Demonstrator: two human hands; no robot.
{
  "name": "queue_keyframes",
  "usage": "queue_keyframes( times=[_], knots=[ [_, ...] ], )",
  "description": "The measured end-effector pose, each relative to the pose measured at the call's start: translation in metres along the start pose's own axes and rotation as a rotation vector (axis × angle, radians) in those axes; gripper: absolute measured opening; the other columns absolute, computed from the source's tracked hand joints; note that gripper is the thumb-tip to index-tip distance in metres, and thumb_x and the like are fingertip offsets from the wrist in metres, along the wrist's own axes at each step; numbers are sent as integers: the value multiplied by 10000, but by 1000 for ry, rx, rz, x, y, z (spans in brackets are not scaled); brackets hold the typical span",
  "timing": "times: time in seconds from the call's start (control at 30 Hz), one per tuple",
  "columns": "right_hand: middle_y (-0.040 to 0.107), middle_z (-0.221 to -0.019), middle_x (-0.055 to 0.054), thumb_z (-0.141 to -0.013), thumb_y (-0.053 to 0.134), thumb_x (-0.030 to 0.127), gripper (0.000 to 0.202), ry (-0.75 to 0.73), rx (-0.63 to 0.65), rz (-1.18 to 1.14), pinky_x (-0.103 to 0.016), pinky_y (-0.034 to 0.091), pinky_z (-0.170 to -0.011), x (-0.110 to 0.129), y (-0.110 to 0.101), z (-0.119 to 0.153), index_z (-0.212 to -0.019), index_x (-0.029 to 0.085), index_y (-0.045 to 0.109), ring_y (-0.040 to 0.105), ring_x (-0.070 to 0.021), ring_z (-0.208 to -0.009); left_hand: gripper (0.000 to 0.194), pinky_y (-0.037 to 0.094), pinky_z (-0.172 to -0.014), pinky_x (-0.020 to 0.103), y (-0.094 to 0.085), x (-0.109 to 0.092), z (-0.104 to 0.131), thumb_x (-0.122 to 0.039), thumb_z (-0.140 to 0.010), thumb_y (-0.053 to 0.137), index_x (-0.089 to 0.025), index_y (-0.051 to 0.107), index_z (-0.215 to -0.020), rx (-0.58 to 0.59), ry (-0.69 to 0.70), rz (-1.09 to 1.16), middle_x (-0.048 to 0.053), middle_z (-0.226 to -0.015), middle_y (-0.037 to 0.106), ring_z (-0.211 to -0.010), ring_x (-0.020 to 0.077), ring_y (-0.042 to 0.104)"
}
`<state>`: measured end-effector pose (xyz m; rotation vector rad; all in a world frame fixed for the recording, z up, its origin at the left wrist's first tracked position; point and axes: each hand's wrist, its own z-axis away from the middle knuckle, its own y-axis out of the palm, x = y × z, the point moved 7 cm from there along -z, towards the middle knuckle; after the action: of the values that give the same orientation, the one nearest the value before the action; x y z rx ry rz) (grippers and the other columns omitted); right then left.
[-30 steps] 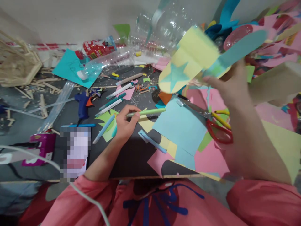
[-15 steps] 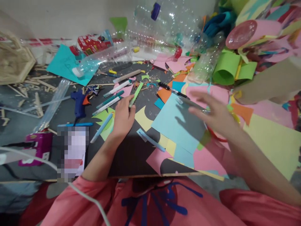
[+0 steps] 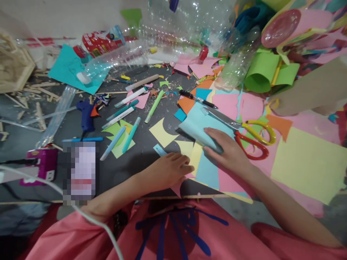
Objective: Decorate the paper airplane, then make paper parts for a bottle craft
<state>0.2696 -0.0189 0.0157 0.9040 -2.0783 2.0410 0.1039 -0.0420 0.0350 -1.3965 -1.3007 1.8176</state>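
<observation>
My right hand (image 3: pixel 226 148) grips the light blue paper (image 3: pixel 199 133) between thumb and fingers, and the paper's left part curls up off the sheets beneath. Beside that hand lies a pair of scissors (image 3: pixel 238 126) with one red and one yellow handle loop, its blades resting over the paper. My left hand (image 3: pixel 170 168) is closed low over the table, fingers curled together above a light blue marker (image 3: pixel 159 149), of which only one end shows. Whatever its fingers hold, if anything, is hidden. Yellow paper scraps (image 3: pixel 162 134) are close by.
Several markers (image 3: pixel 154 106), a blue glue gun (image 3: pixel 86 113) and a phone (image 3: pixel 82 169) lie to the left. Clear plastic bottles (image 3: pixel 119 57) stand along the back. Pink and yellow sheets (image 3: pixel 309 162) cover the right. A white cable (image 3: pixel 92 222) crosses the lower left.
My left hand has let go of the green marker and moved down and right. A teal marker now lies near the green scraps. My right hand has come down and lifted the blue paper's edge.
</observation>
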Motion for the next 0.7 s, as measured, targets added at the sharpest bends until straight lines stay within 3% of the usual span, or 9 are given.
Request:
queue_keyframes(
  times=[0.07, 0.13, 0.23, 0.3, 0.37, 0.47, 0.53, 0.6, 0.7],
  knots=[
    [616, -1383, -126, -999, 420, 371, 536, 97, -98, -1, -482, 546, -1005, -8, -10, 2, -1514, 255, 330, 623, -282, -1244, 147, 480, -798, 329, 3, 4, 9, -125, -922, 540, -192, 636, -1013, 3, 30, -71, 53, -1020, 678, -878, 208, 632],
    [492, -1510, -106, -997, 417, 318, 588, 145, -162, 52, -515, 527, -1022, -11, -19, 5, -1556, 324, 232, 556, -300, -1325, 152, 476, -835, 336, -3, 16, 17, -86, -911, 525, -178, 640, -947, -36, 13, -134, 63, -976, 678, -889, 214, 625],
    [259, -1648, -16, -989, 389, 211, 565, 56, -158, 178, -581, 419, -1111, -2, -22, 10, -1503, 439, 332, 353, -326, -1475, 166, 479, -795, 340, -14, 37, 23, -39, -884, 515, -160, 628, -878, -84, -109, -198, 69, -912, 665, -839, 211, 616],
    [186, -1673, -24, -988, 415, 243, 513, -4, -70, 223, -620, 345, -1145, 6, -11, 15, -1476, 401, 409, 241, -358, -1517, 167, 486, -789, 345, -19, 41, 23, -44, -889, 504, -158, 626, -902, -138, -186, -197, 73, -928, 670, -835, 211, 620],
    [106, -1684, -106, -951, 511, 447, 620, 10, 69, 220, -669, 288, -1150, 8, 5, 23, -1529, 293, 350, 141, -416, -1529, 179, 495, -813, 341, -20, 33, 19, -61, -906, 484, -167, 622, -945, -193, -182, -152, 70, -971, 686, -881, 209, 634],
    [-35, -1676, -175, -772, 599, 736, 1087, 77, 226, 180, -731, 235, -1129, 3, 26, 35, -1601, 226, 116, 46, -474, -1521, 205, 496, -892, 337, -10, 14, 12, -55, -907, 459, -171, 611, -982, -205, -116, -49, 72, -1056, 699, -1002, 205, 646],
    [-105, -1670, -153, -752, 603, 757, 1151, 98, 269, 158, -731, 214, -1136, -1, 31, 39, -1603, 264, 6, 19, -468, -1521, 200, 506, -875, 343, -5, 4, 8, -60, -909, 450, -162, 609, -974, -218, -87, 4, 76, -1049, 703, -988, 210, 656],
    [-162, -1661, -115, -802, 586, 714, 1093, 101, 291, 144, -714, 196, -1155, -3, 30, 40, -1593, 308, -51, -4, -446, -1523, 204, 516, -864, 355, -2, -3, 7, -66, -916, 441, -159, 610, -982, -226, -79, 59, 78, -1032, 706, -963, 215, 663],
    [-220, -1646, -62, -864, 563, 644, 1010, 111, 309, 122, -686, 190, -1176, -5, 27, 39, -1576, 354, -93, -33, -419, -1524, 230, 525, -895, 367, 5, -6, 3, -77, -921, 431, -162, 597, -1055, -210, -160, 276, 89, -1041, 703, -990, 211, 662]
  ],
)
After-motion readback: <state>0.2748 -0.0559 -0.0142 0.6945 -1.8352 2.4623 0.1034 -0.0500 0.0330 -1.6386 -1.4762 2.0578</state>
